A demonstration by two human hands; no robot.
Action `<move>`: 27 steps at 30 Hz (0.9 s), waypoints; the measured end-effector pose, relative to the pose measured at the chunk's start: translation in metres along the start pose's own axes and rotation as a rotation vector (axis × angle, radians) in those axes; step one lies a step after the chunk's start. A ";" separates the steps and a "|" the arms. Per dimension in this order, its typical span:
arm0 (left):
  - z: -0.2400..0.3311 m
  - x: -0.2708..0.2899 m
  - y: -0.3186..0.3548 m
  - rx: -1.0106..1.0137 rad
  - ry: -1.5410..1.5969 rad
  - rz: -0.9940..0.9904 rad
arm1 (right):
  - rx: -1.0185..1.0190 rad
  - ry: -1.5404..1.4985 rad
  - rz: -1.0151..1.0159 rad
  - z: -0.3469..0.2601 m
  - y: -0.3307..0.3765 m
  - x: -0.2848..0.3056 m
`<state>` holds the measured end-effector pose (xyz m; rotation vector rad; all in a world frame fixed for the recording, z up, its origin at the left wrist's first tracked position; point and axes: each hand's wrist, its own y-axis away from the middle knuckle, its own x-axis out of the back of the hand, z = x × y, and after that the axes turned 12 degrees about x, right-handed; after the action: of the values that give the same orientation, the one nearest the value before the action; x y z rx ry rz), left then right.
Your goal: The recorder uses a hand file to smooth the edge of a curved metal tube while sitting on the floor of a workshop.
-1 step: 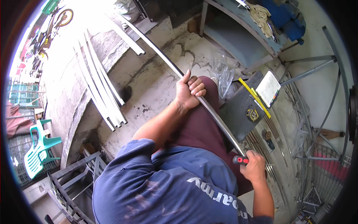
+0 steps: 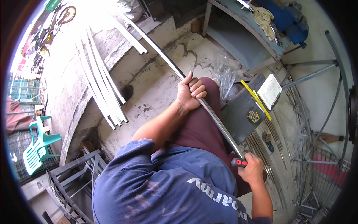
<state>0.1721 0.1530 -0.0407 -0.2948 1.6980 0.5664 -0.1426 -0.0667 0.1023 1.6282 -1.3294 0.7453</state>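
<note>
A long shiny metal tube (image 2: 220, 127) runs slantwise across my thigh, from the far upper left down to my right hand. My left hand (image 2: 191, 89) is wrapped round its middle, thumb lying along the tube. At its near end my right hand (image 2: 253, 167) is closed on a tool with a red-and-black handle (image 2: 238, 162). The handle's rounded black end points left, just below the tube's end. My fingers hide most of the tool, so its kind does not show. I cannot tell whether the tool touches the tube.
More pale metal tubes (image 2: 104, 86) lie on the floor at left. To my right, a dark board (image 2: 242, 119) bears a yellow folding rule (image 2: 257, 100), a notebook (image 2: 269, 91) and a tape measure (image 2: 253, 116). A metal table (image 2: 242, 41) stands beyond; a green plastic chair (image 2: 37, 145) is far left.
The view has shifted very slightly. My right hand and the tool handle sit a touch further left; both grips look the same.
</note>
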 end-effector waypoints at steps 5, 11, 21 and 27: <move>0.018 0.020 0.018 -0.009 0.056 -0.027 | 0.091 -0.159 0.120 -0.004 -0.006 -0.044; 0.032 0.025 0.022 -0.040 0.054 0.038 | 0.147 -0.228 0.108 -0.002 -0.023 -0.052; 0.043 0.020 0.028 -0.084 0.016 0.080 | 0.235 -0.234 0.143 0.010 -0.038 -0.068; 0.051 0.019 0.041 -0.124 -0.018 0.111 | 0.295 -0.219 0.155 0.017 -0.046 -0.086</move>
<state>0.1907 0.2164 -0.0573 -0.2840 1.6720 0.7560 -0.1208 -0.0425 0.0089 1.8976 -1.5735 0.9101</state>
